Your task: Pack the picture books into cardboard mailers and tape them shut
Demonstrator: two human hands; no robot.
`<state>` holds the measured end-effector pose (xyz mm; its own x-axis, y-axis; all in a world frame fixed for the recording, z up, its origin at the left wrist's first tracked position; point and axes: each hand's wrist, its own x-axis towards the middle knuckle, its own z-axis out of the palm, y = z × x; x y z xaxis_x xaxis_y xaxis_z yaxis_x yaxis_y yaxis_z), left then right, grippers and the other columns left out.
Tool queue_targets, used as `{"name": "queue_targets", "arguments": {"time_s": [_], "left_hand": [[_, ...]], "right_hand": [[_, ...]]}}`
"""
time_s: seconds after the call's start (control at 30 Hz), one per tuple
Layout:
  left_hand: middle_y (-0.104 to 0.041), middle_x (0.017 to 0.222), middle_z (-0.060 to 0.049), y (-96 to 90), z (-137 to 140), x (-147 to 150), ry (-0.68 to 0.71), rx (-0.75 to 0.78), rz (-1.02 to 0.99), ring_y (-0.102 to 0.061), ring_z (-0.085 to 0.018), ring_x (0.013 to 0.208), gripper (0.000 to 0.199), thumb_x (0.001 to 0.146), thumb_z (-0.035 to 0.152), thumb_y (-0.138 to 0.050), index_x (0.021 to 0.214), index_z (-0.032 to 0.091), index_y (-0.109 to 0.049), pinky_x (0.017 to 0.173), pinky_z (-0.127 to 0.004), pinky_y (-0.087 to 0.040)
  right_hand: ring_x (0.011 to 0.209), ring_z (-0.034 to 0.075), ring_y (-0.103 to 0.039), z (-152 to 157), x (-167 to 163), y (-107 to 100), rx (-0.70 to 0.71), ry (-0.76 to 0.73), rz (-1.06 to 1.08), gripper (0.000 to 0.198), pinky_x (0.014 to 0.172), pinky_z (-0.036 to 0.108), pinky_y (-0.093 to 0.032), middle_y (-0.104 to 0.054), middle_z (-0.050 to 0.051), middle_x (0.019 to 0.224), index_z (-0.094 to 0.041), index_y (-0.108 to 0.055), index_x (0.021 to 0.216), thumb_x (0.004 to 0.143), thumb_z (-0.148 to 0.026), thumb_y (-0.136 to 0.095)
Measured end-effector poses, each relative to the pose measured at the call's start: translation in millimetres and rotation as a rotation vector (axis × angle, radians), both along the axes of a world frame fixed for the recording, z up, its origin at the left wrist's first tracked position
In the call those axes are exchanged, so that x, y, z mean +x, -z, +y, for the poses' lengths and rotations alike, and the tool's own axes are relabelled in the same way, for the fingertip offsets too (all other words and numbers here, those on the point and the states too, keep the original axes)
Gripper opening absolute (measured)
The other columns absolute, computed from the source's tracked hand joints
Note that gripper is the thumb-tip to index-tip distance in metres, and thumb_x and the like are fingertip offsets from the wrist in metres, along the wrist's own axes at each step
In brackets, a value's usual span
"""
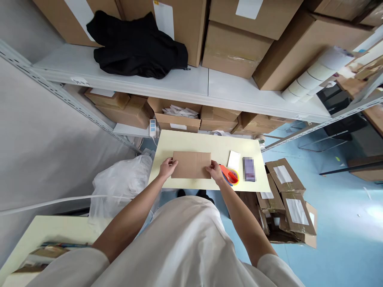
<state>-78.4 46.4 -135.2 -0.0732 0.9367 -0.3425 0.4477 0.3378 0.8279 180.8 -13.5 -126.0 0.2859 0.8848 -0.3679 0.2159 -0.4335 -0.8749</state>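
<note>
A flat piece of brown cardboard (188, 165), creased right of its middle, lies over the pale yellow table (179, 140). My left hand (168, 167) grips its left edge, thumb on top. At the opposite edge my right hand (214, 170) holds the cardboard the same way. Just beside my right hand is a red tape dispenser (229, 174) with a yellow and blue rim. Farther right lie a white pad or box (233, 160) and a dark flat object (249, 169) whose surface is blurred out.
Above the table's back runs a grey shelf (191, 85) with cartons, a black garment (137, 48) and label rolls (314, 75). Labelled cartons (291, 199) are heaped on the floor at right. A clear plastic bag (122, 179) stands left of the table; a power strip (153, 127) hangs behind.
</note>
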Motion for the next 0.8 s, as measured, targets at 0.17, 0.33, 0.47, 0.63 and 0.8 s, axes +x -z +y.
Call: {"name": "queue_targets", "arguments": {"time_s": [0.17, 0.33, 0.47, 0.63, 0.8], "left_hand": [[-0.073, 0.1, -0.008, -2.0, 6.1, -1.4, 0.063, -0.041, -0.054, -0.07, -0.023, 0.084, 0.031, 0.073, 0.027, -0.064, 0.102, 0.018, -0.067, 0.074, -0.031, -0.053], [-0.071, 0.096, -0.009, 9.4, 11.9, -0.6, 0.116, -0.034, -0.044, -0.068, -0.021, 0.075, 0.04, 0.071, 0.026, -0.065, 0.11, 0.017, -0.066, 0.07, -0.03, -0.054], [-0.068, 0.099, -0.01, 22.4, 17.2, 0.8, 0.153, 0.007, 0.032, -0.066, -0.019, 0.077, 0.044, 0.073, 0.028, -0.064, 0.116, 0.016, -0.063, 0.074, -0.031, -0.053], [-0.063, 0.114, -0.014, 28.5, 21.3, 2.7, 0.103, 0.018, 0.014, -0.066, -0.021, 0.089, 0.059, 0.072, 0.027, -0.067, 0.129, 0.015, -0.053, 0.082, -0.034, -0.053], [-0.061, 0.116, -0.014, 30.8, 21.0, 7.7, 0.064, 0.015, 0.034, -0.063, -0.024, 0.101, 0.062, 0.07, 0.023, -0.067, 0.13, 0.016, -0.051, 0.09, -0.038, -0.051]], "right_hand": [[0.086, 0.018, -0.061, 4.1, -0.5, -0.8, 0.027, -0.076, 0.069, 0.046, 0.076, 0.032, -0.051, -0.068, 0.006, 0.101, -0.018, -0.061, 0.112, 0.066, -0.024, -0.054], [0.093, 0.019, -0.062, 12.2, -3.1, 5.0, 0.025, 0.003, 0.095, 0.047, 0.082, 0.035, -0.052, -0.067, 0.01, 0.111, -0.018, -0.058, 0.116, 0.069, -0.025, -0.056], [0.098, 0.019, -0.063, 15.8, -4.3, 16.6, -0.009, 0.055, 0.08, 0.047, 0.086, 0.037, -0.052, -0.066, 0.012, 0.116, -0.017, -0.056, 0.118, 0.072, -0.027, -0.058], [0.1, 0.02, -0.062, 14.0, -4.3, 23.8, 0.012, 0.036, 0.076, 0.049, 0.089, 0.037, -0.051, -0.065, 0.012, 0.119, -0.017, -0.054, 0.122, 0.076, -0.032, -0.058], [0.102, 0.021, -0.059, 11.4, -6.1, 23.3, -0.036, 0.032, -0.095, 0.05, 0.086, 0.037, -0.051, -0.061, 0.013, 0.123, -0.017, -0.054, 0.124, 0.077, -0.035, -0.056]]}}
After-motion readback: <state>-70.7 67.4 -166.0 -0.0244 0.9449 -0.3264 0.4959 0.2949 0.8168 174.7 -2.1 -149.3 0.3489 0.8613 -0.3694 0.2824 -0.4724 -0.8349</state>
